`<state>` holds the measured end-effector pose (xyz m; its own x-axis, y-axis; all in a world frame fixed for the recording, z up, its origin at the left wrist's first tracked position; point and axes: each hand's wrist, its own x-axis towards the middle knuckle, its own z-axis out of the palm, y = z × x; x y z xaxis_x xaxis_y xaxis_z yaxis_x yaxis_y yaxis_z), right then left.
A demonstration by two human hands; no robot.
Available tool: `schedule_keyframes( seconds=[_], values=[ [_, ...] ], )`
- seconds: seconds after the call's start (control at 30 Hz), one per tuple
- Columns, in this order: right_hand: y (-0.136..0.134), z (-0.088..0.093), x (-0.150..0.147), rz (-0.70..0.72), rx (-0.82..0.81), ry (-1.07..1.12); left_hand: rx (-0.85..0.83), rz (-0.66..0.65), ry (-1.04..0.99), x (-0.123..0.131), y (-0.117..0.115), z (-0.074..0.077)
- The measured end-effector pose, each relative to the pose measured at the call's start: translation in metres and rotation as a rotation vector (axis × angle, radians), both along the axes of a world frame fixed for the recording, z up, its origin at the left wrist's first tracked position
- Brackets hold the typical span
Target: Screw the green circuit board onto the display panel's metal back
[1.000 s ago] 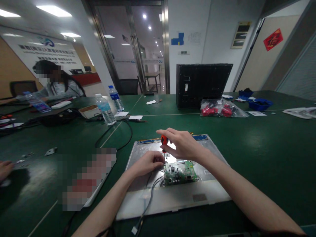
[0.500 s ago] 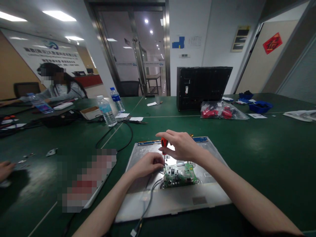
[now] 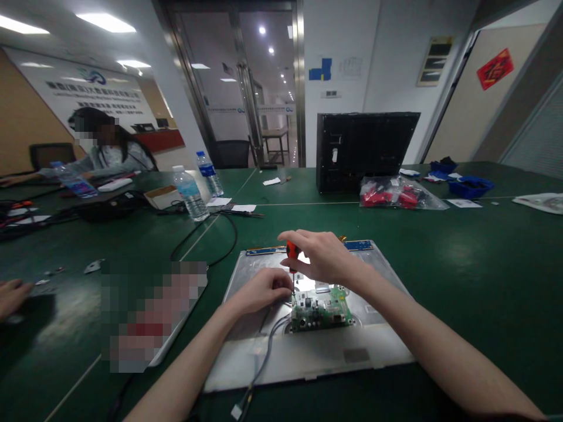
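My right hand [image 3: 314, 253] is closed on the handle of a red-and-black screwdriver [image 3: 292, 250], which stands upright with its tip at the upper left corner of a green circuit board [image 3: 323, 308]. Beside the tip, my left hand [image 3: 268, 290] has its fingers curled together close to the shaft; whether they pinch anything is hidden. The board lies on the silver metal back of a display panel [image 3: 308, 357], flat on the table. From the board's left side a bundle of dark cables [image 3: 267, 358] runs down to a white connector [image 3: 236, 412].
A pixelated flat object [image 3: 158, 322] lies left of the panel. Bottles [image 3: 191, 193], a black monitor casing [image 3: 365, 152], a bag of red parts [image 3: 396, 196] and blue trays [image 3: 470, 186] stand farther back. Another person's hand [image 3: 13, 298] rests at the left edge by small metal parts [image 3: 93, 266].
The camera view has shifted slightly. Both hands and the screwdriver keep nearly the same place over the board's corner.
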<state>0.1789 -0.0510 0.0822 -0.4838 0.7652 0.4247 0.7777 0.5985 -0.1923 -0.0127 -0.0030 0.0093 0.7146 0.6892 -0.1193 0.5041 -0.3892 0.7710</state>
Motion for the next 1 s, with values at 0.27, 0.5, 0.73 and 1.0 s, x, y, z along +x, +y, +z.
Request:
schedule_keyframes(
  seconds=[0.27, 0.5, 0.73, 1.0],
  values=[
    [-0.0027, 0.0031, 0.0005, 0.039, 0.001, 0.027, 0.005, -0.010, 0.001, -0.0001, -0.0005, -0.0007],
    [-0.0028, 0.0033, 0.0007, -0.032, 0.015, -0.048, 0.045, -0.022, 0.017, 0.0009, -0.0008, 0.0032],
    [-0.0071, 0.0101, 0.0044, 0.048, -0.010, -0.004, 0.019, -0.016, 0.006, -0.0006, -0.0002, -0.0008],
    [-0.0019, 0.0039, 0.0016, -0.033, 0.001, -0.028, 0.035, -0.018, 0.025, -0.0007, -0.0015, 0.0021]
  ],
)
